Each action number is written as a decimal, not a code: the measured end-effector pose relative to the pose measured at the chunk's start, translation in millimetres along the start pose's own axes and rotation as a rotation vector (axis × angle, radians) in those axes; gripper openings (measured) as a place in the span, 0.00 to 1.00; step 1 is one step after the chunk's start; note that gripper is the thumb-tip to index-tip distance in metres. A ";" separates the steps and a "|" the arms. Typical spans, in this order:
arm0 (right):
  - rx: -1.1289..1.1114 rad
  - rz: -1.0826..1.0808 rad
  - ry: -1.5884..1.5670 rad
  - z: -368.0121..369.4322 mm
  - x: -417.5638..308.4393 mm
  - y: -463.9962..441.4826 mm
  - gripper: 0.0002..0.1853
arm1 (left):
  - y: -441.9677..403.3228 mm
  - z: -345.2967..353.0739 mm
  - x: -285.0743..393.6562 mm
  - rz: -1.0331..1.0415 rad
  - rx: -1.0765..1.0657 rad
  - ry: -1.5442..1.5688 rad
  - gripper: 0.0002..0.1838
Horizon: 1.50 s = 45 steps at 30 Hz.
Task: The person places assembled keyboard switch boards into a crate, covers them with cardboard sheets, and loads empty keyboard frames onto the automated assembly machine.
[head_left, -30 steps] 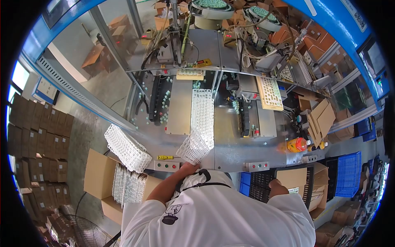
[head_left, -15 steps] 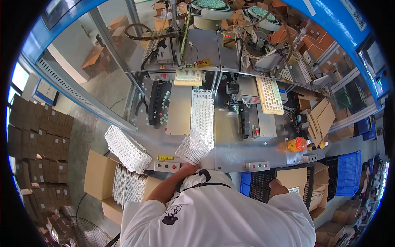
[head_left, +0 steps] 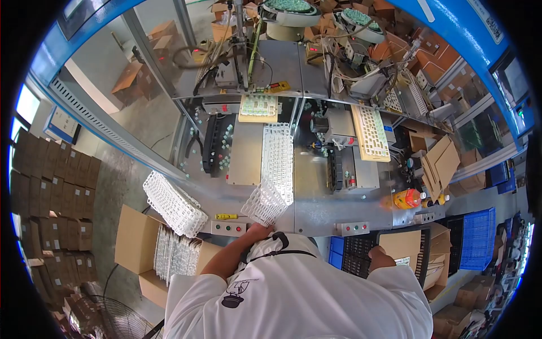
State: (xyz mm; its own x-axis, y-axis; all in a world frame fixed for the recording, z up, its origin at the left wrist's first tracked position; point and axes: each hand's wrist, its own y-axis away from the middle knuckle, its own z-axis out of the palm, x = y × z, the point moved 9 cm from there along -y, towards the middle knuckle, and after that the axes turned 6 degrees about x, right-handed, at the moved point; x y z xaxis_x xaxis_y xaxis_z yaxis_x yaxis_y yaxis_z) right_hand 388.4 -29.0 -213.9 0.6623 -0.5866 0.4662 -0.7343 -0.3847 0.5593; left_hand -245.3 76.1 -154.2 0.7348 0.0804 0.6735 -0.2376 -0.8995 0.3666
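Note:
My left hand [head_left: 260, 231] is closed at the near end of a white keyboard plate [head_left: 264, 204], a thin frame full of square holes held tilted above the bench. Beneath its far end lie more white keyboard plates [head_left: 277, 152], lined up lengthwise. My right hand [head_left: 380, 257] is low on the right, by a cardboard sheet [head_left: 400, 247] in a black crate [head_left: 357, 251]. Its fingers are mostly hidden, so I cannot make out its grip.
Two yellowish fixtures carrying keyboard plates, left [head_left: 258, 117] and right [head_left: 372, 141], jut from the machines. A white plate stack [head_left: 174, 204] leans at the bench's left, above an open carton [head_left: 134, 240]. Button boxes [head_left: 228, 228], a screwdriver [head_left: 227, 216] and an orange-coloured bottle [head_left: 407, 198] sit along the edge.
Both yellowish fixtures have slid slightly toward me. A brown hose at the upper left has shifted and looks blurred. My hands have hardly moved.

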 end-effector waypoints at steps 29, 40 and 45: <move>-0.024 -0.582 -0.535 8.8 -13.8 -31.0 0.13 | 4.2 -7.4 3.6 -0.025 0.046 0.043 0.24; -0.471 -1.018 -0.142 -143.4 -104.6 266.3 0.12 | 3.9 -19.5 22.1 0.148 0.131 0.041 0.21; -0.314 -2.139 -1.387 -371.8 -143.8 577.1 0.19 | -0.3 -14.8 7.2 0.160 0.203 0.047 0.19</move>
State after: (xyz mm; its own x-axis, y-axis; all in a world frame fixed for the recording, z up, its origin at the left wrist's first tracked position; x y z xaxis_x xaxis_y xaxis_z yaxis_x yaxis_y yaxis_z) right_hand -75.3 98.3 296.6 -0.3678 0.2616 -0.8924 0.4892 -0.7617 -0.4249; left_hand -249.4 83.3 -139.9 0.6668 -0.0547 0.7432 -0.2126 -0.9698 0.1193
